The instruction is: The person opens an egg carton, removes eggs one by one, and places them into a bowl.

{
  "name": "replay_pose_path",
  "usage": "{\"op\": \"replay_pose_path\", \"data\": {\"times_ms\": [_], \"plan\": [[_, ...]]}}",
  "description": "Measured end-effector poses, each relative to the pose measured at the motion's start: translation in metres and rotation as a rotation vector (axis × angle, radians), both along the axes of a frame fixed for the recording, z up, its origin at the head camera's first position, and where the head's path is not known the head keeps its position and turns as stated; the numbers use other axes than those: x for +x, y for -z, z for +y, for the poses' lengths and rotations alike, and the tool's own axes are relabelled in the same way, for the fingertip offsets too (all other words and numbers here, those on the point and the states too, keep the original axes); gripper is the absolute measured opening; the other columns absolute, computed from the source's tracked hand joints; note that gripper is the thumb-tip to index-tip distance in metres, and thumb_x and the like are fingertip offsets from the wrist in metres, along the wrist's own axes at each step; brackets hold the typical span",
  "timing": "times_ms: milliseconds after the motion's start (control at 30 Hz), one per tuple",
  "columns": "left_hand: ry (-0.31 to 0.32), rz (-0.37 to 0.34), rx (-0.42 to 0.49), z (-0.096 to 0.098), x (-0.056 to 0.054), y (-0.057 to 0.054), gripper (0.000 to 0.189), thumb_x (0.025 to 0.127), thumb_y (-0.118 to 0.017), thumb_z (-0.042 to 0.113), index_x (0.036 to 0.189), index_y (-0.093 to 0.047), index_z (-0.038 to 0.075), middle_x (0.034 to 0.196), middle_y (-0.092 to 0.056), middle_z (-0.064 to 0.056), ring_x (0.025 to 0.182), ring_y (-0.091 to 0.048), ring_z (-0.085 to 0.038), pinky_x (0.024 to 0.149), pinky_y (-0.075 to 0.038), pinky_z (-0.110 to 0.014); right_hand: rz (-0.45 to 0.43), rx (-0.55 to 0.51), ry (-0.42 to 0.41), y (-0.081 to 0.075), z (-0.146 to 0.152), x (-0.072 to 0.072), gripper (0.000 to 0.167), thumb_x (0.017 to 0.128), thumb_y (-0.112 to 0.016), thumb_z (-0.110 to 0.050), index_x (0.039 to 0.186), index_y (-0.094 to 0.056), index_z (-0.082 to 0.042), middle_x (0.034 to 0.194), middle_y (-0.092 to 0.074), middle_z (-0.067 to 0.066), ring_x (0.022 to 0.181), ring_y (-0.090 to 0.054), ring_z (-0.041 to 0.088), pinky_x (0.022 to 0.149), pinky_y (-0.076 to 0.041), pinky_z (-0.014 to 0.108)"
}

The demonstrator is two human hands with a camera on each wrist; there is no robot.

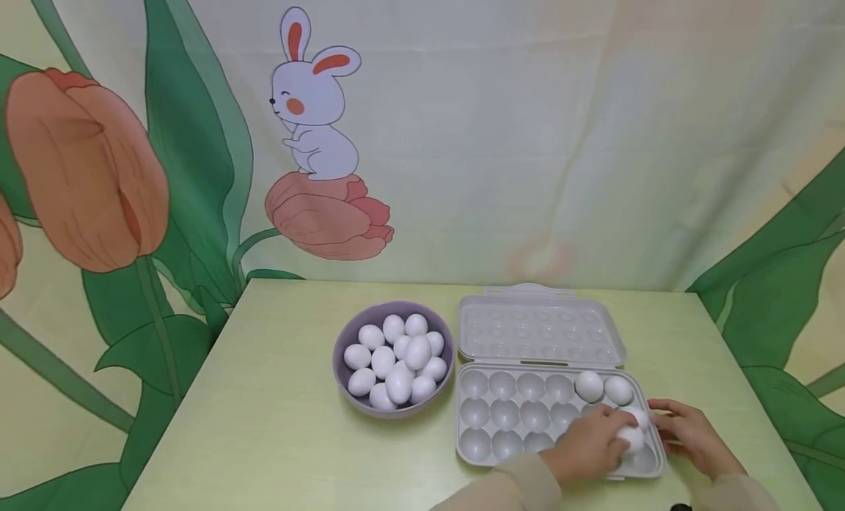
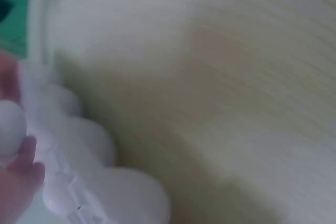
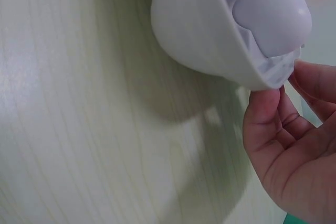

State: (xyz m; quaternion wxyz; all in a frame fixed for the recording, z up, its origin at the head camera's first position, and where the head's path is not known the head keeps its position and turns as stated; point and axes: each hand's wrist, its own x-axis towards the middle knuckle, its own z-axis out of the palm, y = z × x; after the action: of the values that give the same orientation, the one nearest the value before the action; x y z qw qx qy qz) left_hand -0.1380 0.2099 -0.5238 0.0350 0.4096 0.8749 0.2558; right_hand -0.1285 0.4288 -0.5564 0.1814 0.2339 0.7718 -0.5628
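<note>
My left hand (image 1: 590,445) pinches a white egg (image 1: 631,439) above the right end of the egg tray (image 1: 487,463). The left wrist view shows this egg (image 2: 10,129) between fingertips, beside the tray's rounded cups (image 2: 86,140). Two eggs (image 1: 590,385) sit in the back row near the right end, and a third egg (image 1: 637,417) lies just in front of them, partly hidden. My right hand (image 1: 693,435) grips the tray's right edge. In the right wrist view its thumb and fingers (image 3: 262,106) close on the rim, below a seated egg (image 3: 275,19).
A purple-grey bowl (image 1: 396,413) holding many white eggs stands left of the tray. Behind the tray its clear lid (image 1: 541,331) lies folded back on the pale wood table (image 1: 277,423). A printed curtain (image 1: 462,166) hangs along the table's far edge.
</note>
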Motion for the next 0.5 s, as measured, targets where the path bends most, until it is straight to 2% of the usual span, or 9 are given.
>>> {"op": "replay_pose_path", "data": {"times_ms": [100, 167, 200, 300, 367, 400, 500], "plan": [[0.008, -0.114, 0.054, -0.01, -0.01, -0.014, 0.03, 0.088, -0.05, 0.029, 0.117, -0.053, 0.029, 0.101, -0.055, 0.008, 0.085, -0.049, 0.001, 0.066, -0.035, -0.009, -0.003, -0.002, 0.003, 0.0, -0.001, 0.0, 0.06, 0.086, -0.054, -0.023, 0.13, -0.029, 0.008, 0.084, -0.058, -0.005, 0.074, -0.055, 0.012, 0.065, -0.047, 0.03], [0.011, -0.186, 0.111, -0.018, -0.02, -0.026, 0.031, 0.087, -0.049, 0.029, 0.118, -0.054, 0.027, 0.102, -0.057, 0.006, 0.084, -0.048, 0.002, 0.068, -0.035, -0.009, 0.001, -0.001, 0.0, 0.0, -0.002, 0.001, 0.059, 0.086, -0.054, -0.022, 0.13, -0.028, 0.008, 0.083, -0.058, -0.006, 0.074, -0.055, 0.012, 0.064, -0.047, 0.03], [0.005, -0.25, 0.152, -0.023, -0.025, -0.032, 0.031, 0.087, -0.05, 0.028, 0.118, -0.055, 0.026, 0.103, -0.059, 0.006, 0.08, -0.048, 0.002, 0.067, -0.036, -0.01, 0.002, -0.002, 0.001, 0.0, -0.002, 0.001, 0.059, 0.086, -0.054, -0.022, 0.13, -0.028, 0.008, 0.082, -0.058, -0.006, 0.074, -0.055, 0.012, 0.064, -0.046, 0.03], [-0.041, -0.441, 0.294, -0.042, -0.044, -0.053, 0.03, 0.086, -0.052, 0.024, 0.116, -0.057, 0.023, 0.104, -0.061, 0.005, 0.07, -0.047, 0.001, 0.061, -0.039, -0.012, 0.003, 0.004, 0.005, 0.001, -0.002, 0.001, 0.059, 0.086, -0.054, -0.021, 0.13, -0.029, 0.007, 0.081, -0.058, -0.006, 0.073, -0.056, 0.012, 0.063, -0.046, 0.03], [-0.091, -0.543, 0.382, -0.059, -0.057, -0.068, 0.03, 0.086, -0.054, 0.022, 0.115, -0.057, 0.022, 0.107, -0.061, 0.004, 0.066, -0.047, 0.001, 0.057, -0.04, -0.014, 0.005, 0.006, 0.002, 0.002, -0.002, 0.001, 0.059, 0.086, -0.054, -0.021, 0.13, -0.029, 0.007, 0.081, -0.058, -0.006, 0.073, -0.055, 0.012, 0.063, -0.046, 0.029], [-0.115, -0.578, 0.416, -0.069, -0.064, -0.076, 0.029, 0.086, -0.054, 0.021, 0.115, -0.057, 0.022, 0.105, -0.061, 0.002, 0.064, -0.047, -0.001, 0.054, -0.04, -0.015, 0.003, 0.007, 0.004, 0.002, -0.003, 0.001, 0.058, 0.086, -0.054, -0.021, 0.13, -0.029, 0.007, 0.081, -0.058, -0.006, 0.073, -0.056, 0.011, 0.062, -0.046, 0.029], [-0.152, -0.575, 0.476, -0.102, -0.086, -0.094, 0.03, 0.086, -0.055, 0.017, 0.115, -0.057, 0.017, 0.108, -0.061, -0.004, 0.069, -0.05, -0.006, 0.056, -0.04, -0.016, 0.007, 0.008, -0.006, 0.001, -0.003, 0.0, 0.059, 0.086, -0.054, -0.022, 0.131, -0.028, 0.007, 0.081, -0.059, -0.007, 0.073, -0.055, 0.011, 0.063, -0.046, 0.029]]}}
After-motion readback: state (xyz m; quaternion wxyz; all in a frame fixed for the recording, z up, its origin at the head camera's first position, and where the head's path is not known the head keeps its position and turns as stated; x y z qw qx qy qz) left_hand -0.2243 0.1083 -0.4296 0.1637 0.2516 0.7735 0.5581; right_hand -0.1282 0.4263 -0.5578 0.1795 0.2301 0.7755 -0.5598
